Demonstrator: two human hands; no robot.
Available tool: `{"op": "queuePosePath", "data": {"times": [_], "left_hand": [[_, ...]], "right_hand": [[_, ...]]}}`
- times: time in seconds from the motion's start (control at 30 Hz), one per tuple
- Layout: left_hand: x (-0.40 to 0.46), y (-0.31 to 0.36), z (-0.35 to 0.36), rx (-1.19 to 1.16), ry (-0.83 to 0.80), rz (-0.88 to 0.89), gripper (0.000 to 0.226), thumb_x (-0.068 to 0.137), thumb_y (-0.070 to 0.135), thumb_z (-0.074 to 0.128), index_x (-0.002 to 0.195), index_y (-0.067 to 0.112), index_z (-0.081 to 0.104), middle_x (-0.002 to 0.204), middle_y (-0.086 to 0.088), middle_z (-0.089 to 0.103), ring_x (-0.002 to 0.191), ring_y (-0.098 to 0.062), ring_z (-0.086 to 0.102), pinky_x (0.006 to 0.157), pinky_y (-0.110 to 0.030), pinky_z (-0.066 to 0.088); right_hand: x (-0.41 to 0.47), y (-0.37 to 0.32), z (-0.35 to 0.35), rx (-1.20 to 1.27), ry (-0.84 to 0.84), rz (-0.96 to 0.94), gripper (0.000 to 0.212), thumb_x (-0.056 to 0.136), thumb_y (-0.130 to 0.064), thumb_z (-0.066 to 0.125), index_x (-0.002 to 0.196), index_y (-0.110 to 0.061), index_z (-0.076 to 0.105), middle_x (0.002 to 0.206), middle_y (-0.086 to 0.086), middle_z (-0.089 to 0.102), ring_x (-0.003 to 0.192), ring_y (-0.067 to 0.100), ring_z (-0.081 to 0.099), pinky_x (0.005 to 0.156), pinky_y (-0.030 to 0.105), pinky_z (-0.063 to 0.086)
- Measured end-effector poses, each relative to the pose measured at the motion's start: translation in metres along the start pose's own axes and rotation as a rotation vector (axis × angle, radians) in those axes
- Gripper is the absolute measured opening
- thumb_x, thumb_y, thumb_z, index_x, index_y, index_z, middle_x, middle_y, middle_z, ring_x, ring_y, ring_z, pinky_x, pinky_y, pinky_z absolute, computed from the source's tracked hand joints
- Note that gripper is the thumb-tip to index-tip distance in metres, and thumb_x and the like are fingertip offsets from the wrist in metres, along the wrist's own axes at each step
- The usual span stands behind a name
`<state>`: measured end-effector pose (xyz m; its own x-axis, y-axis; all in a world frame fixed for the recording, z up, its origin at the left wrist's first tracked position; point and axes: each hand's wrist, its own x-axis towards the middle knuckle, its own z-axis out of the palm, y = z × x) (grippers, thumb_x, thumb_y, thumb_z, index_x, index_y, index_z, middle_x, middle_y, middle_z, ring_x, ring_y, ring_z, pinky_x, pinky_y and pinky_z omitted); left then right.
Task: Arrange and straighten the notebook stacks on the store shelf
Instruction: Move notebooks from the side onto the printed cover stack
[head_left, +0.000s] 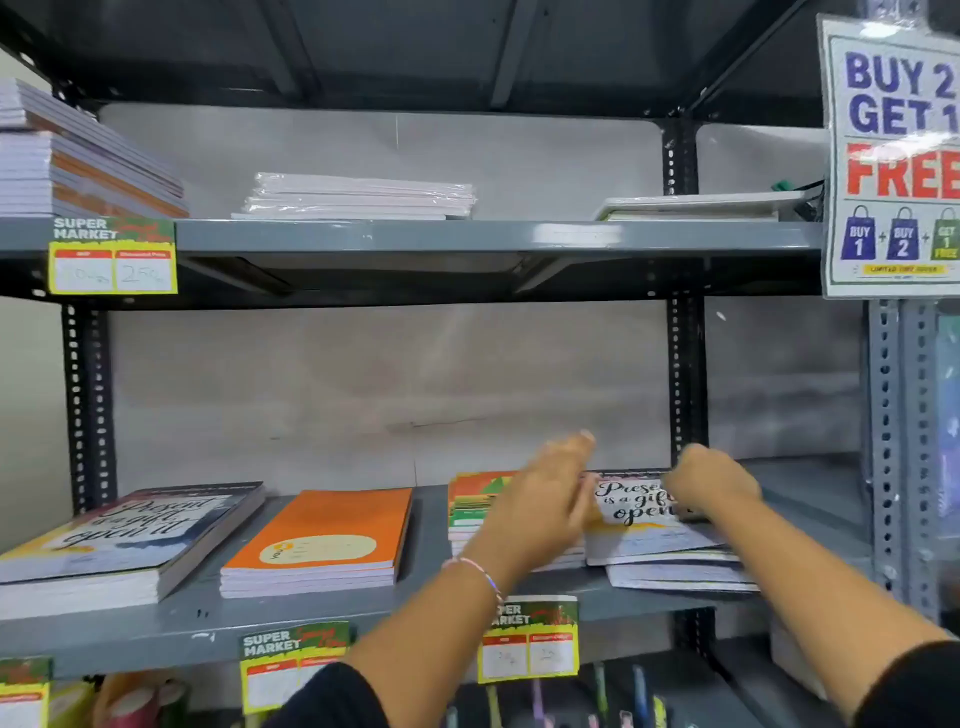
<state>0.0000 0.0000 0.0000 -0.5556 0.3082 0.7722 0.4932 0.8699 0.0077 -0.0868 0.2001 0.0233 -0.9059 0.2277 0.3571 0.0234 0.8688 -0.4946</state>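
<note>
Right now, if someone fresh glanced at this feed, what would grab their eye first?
Probably the big "BUY 2 GET 1 FREE" sign hanging on the upright at far right. Next, the bright orange notebook stack on the lower shelf, left of centre. Then the left hand and right hand working at the fanned-out "Present is a gift" stack further right.

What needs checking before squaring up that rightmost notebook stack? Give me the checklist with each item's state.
1. Right hand on the lettered notebook stack: ok, resting on its far end.
2. Left hand placed: cannot tell, blurred, open between two stacks.
3. Stack edges aligned: not ok, lower notebooks fan out rightward.
4. Shelf room to the right: ok.
5. Neighbouring orange and green stack separate: cannot tell, the hand hides the gap.
</note>
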Motion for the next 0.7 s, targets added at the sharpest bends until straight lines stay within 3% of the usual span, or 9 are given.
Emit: {"op": "queuePosePath", "data": {"times": [0.03,0.1,0.17,0.3,0.4,0.47,0.57,0.63,0.7], "left_hand": [[0.002,0.014,0.011,-0.074,-0.037,0.028,0.033,0.095,0.026,0.041,0.123,0.015,0.053,0.122,-0.011,0.065,0.112,-0.026,0.059,0.098,-0.036,0.049],[0.003,0.042,0.029,-0.118,-0.134,0.011,0.019,0.091,0.019,0.043,0.099,0.012,0.058,0.095,-0.016,0.07,0.088,-0.034,0.064,0.072,-0.037,0.052],[0.002,0.058,0.045,-0.117,-0.282,-0.086,0.02,0.092,0.022,0.043,0.096,0.008,0.056,0.099,-0.021,0.067,0.092,-0.039,0.061,0.074,-0.04,0.05],[0.001,0.059,0.065,-0.006,-0.455,-0.187,0.042,0.096,0.039,0.045,0.113,0.002,0.055,0.113,-0.025,0.062,0.108,-0.039,0.055,0.09,-0.043,0.044],[-0.005,0.06,0.074,-0.054,-0.463,-0.217,0.048,0.096,0.044,0.042,0.12,0.003,0.052,0.117,-0.023,0.058,0.11,-0.038,0.052,0.092,-0.044,0.043],[-0.006,0.057,0.077,-0.079,-0.447,-0.23,0.05,0.096,0.045,0.042,0.122,0.005,0.051,0.12,-0.021,0.057,0.112,-0.037,0.049,0.094,-0.043,0.043],[-0.007,0.055,0.082,-0.103,-0.438,-0.258,0.053,0.095,0.046,0.043,0.13,0.006,0.049,0.128,-0.019,0.055,0.119,-0.036,0.047,0.1,-0.043,0.042],[-0.01,0.056,0.084,-0.136,-0.398,-0.269,0.055,0.095,0.044,0.045,0.135,0.007,0.045,0.136,-0.016,0.051,0.124,-0.033,0.044,0.105,-0.041,0.039],[-0.014,0.058,0.089,-0.245,-0.316,-0.27,0.054,0.095,0.036,0.05,0.142,0.012,0.039,0.147,-0.009,0.044,0.134,-0.028,0.038,0.114,-0.037,0.031]], "right_hand": [[0.005,0.016,-0.003,-0.057,-0.089,0.057,0.045,0.075,-0.033,0.061,0.115,-0.011,0.061,0.121,0.013,0.065,0.102,0.032,0.062,0.084,0.035,0.05],[0.007,0.036,-0.012,-0.126,-0.241,0.164,0.079,0.063,-0.055,0.074,0.127,-0.012,0.056,0.132,0.01,0.061,0.114,0.029,0.06,0.093,0.036,0.05],[0.007,0.05,-0.018,-0.186,-0.32,0.185,0.091,0.056,-0.065,0.078,0.125,-0.009,0.056,0.121,0.008,0.064,0.107,0.027,0.062,0.087,0.033,0.05],[0.014,0.06,-0.023,-0.078,-0.332,0.245,0.07,0.051,-0.057,0.086,0.095,-0.009,0.059,0.09,0.006,0.062,0.084,0.025,0.062,0.071,0.031,0.052],[0.026,0.074,-0.02,0.282,-0.38,0.339,0.043,0.059,-0.024,0.091,0.081,-0.006,0.058,0.054,0.006,0.059,0.055,0.023,0.053,0.043,0.024,0.044],[0.024,0.075,-0.017,0.453,-0.434,0.348,0.03,0.069,-0.008,0.084,0.089,-0.004,0.061,0.055,0.009,0.064,0.058,0.024,0.058,0.045,0.025,0.05],[0.018,0.069,-0.02,0.551,-0.42,0.25,0.022,0.08,0.008,0.067,0.101,0.01,0.06,0.078,0.022,0.071,0.072,0.031,0.07,0.071,0.04,0.061],[0.017,0.066,-0.03,0.644,-0.348,0.189,0.006,0.082,0.016,0.059,0.088,0.014,0.059,0.054,0.018,0.068,0.044,0.021,0.067,0.045,0.025,0.055],[0.011,0.06,-0.045,0.68,-0.261,0.143,0.006,0.082,0.018,0.056,0.085,0.016,0.061,0.048,0.014,0.064,0.029,0.012,0.057,0.036,0.019,0.045]]}}
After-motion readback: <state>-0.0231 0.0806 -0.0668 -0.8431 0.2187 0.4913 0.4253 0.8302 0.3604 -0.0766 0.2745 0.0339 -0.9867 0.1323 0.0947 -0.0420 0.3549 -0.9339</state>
